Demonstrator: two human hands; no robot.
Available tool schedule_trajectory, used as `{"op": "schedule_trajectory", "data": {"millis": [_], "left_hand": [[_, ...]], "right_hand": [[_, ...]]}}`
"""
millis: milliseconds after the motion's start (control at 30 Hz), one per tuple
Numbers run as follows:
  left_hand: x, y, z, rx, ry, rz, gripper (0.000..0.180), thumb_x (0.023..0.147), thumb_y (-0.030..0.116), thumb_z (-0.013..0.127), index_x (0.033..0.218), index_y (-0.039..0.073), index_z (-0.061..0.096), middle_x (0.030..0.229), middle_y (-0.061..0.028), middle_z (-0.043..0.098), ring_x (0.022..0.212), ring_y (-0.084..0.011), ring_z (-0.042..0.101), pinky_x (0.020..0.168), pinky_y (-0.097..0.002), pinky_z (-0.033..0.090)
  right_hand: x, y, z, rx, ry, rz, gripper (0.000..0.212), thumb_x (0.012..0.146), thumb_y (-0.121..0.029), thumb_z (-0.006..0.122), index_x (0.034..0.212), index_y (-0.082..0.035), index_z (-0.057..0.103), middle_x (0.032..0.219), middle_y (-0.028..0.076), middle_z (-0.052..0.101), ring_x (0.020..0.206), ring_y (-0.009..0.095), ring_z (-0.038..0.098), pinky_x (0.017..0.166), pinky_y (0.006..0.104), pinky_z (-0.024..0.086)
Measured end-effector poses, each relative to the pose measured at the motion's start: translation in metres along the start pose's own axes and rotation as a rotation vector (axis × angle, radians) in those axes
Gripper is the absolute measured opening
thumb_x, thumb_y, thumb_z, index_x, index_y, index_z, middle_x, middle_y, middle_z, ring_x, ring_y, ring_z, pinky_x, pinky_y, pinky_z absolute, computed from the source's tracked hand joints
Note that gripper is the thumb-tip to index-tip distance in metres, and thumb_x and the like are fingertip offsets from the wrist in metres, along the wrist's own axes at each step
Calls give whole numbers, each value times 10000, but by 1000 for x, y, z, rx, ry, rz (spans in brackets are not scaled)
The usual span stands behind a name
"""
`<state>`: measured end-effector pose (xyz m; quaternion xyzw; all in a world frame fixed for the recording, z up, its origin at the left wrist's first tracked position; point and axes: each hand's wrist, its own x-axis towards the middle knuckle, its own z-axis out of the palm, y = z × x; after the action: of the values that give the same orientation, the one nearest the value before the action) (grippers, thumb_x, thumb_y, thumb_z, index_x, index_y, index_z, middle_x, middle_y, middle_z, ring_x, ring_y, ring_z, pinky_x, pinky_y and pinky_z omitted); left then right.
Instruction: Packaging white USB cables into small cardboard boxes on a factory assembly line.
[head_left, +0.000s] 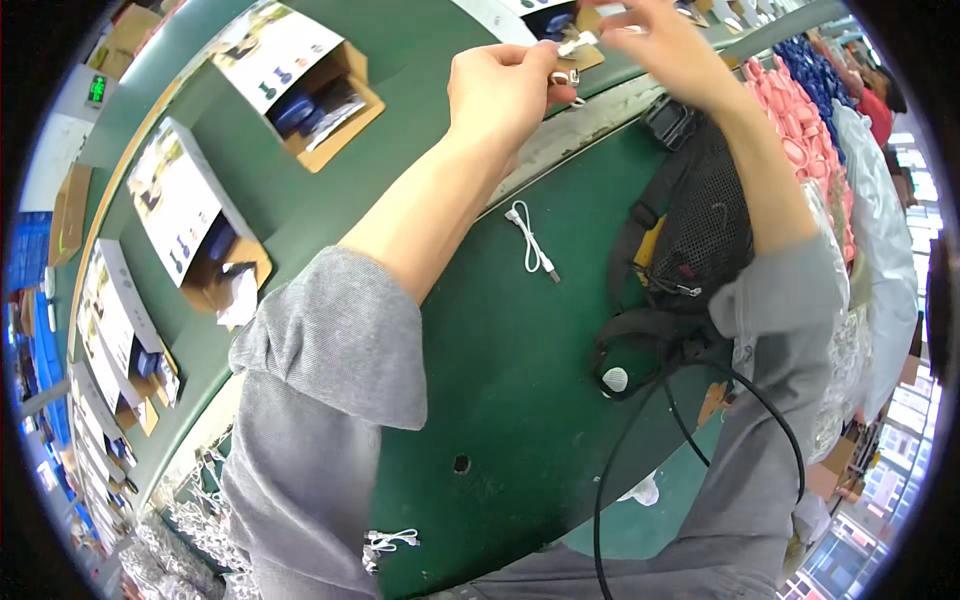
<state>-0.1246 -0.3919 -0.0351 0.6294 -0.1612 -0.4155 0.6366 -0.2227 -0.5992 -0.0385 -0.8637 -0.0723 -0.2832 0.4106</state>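
My left hand (500, 95) is closed, pinching a short white USB cable (577, 44) between thumb and fingers at the top of the view. One of its plugs sticks out below the fingertips. Close by on the right, my right hand (665, 50) is raised with curled fingers, smeared by motion; whether it grips part of the cable cannot be made out. Beneath both hands, another bundled white USB cable (530, 240) lies on the green tabletop (500, 380). More white cable (390, 540) sits at the near edge, beside my left sleeve.
Open printed boxes (190, 205) with blue items inside stand in a row on the green belt (400, 40) at left and far side. To the right lie a black mesh bag (700, 215) and a black cord (600, 500). Pink pieces (790, 120) are heaped beyond. Plastic-wrapped cables (180, 540) pile up near left.
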Motion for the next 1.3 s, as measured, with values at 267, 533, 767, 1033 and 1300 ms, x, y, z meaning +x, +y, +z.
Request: {"op": "schedule_trajectory", "data": {"millis": [267,533,767,1033,1300], "left_hand": [[-42,22,-158,794,75,619,322,937,237,650,1128,-21,657,963,-153,729,912,-224,708,820,-345,537],[-38,-9,-207,1800,-18,873,156,815,87,623,942,-4,625,954,-134,634,946,-268,665,829,-384,526],[-13,23,-210,1730,92,830,226,903,217,603,886,42,744,873,-139,733,842,-287,711,746,-425,537],[-85,47,-306,1577,-291,935,250,847,105,563,1070,5,615,1083,-201,629,986,-400,641,808,-479,532],[-492,-10,-466,1646,-711,8,1047,549,635,839,1456,294,443,1534,-147,351,1440,-400,288,1140,-695,178]], "right_hand": [[24,-71,79,-607,-165,669,266,890,-241,660,837,20,664,712,194,644,719,345,656,672,411,496],[56,-6,95,-902,-196,559,247,762,-245,706,846,-14,728,811,212,698,789,382,687,755,437,547],[66,-67,117,-845,11,534,420,877,-275,701,1173,22,668,1096,147,719,1005,220,683,890,317,512],[30,-261,309,-457,-356,190,274,859,-230,694,938,10,590,788,154,660,749,331,669,693,408,528],[-9,-304,335,-862,-613,507,264,853,-212,685,985,-17,565,835,185,683,781,381,688,705,481,556]]}}
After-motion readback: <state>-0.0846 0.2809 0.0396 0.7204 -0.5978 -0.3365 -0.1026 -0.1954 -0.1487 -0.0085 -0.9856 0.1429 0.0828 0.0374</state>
